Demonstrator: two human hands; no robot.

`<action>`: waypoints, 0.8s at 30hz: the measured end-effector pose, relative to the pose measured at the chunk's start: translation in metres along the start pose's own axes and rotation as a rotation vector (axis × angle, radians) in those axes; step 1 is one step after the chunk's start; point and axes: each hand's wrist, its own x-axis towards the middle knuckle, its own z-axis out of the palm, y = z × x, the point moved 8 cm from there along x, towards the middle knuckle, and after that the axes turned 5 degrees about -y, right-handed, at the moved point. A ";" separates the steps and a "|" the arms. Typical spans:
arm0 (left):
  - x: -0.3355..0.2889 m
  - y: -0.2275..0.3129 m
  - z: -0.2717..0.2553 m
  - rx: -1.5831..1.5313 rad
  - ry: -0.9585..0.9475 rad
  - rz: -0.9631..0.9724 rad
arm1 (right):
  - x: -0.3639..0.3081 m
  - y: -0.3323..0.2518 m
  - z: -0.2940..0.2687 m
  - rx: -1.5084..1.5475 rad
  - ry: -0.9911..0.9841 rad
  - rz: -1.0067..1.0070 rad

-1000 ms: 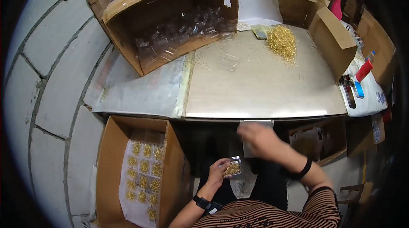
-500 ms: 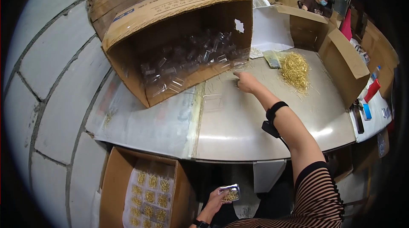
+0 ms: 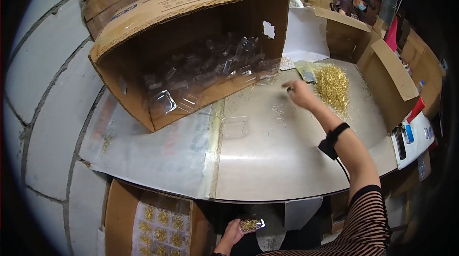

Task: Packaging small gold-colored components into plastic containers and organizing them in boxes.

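Observation:
My left hand (image 3: 231, 235), low in front of my body, is closed around a small clear plastic box (image 3: 260, 224) filled with thin gold-coloured pins (image 3: 249, 225). Over the metal tabletop, my right hand (image 3: 303, 95) has its fingers drawn in and the forefinger side pointing left. Whether anything small sits in its fingertips is too blurred to tell. Just to its right lies a heap of loose gold-coloured pins (image 3: 333, 88). A clear, box-shaped plastic piece (image 3: 236, 127) rests on the table to the left, with a few stray pins about.
A large cardboard box (image 3: 122, 72) lies on its side with several clear plastic boxes (image 3: 224, 65) inside. Below, an open carton (image 3: 119, 217) holds rows of filled boxes (image 3: 161, 233). Cardboard walls (image 3: 386, 76) edge the right side. A masked person (image 3: 353, 6) is far back.
My right hand has moved right, away from the large box's edge toward the pin heap. The left hand has tilted the small plastic box. The whole view has shifted slightly.

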 end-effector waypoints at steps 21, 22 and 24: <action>-0.014 -0.037 0.081 0.381 -0.075 -0.106 | -0.223 -0.054 0.098 -0.209 -0.081 -0.383; -0.016 -0.043 0.082 0.380 -0.071 -0.108 | -0.235 -0.053 0.092 -0.168 -0.035 -0.417; -0.020 -0.051 0.083 0.402 -0.054 -0.138 | -0.236 -0.047 0.082 -0.035 -0.016 -0.384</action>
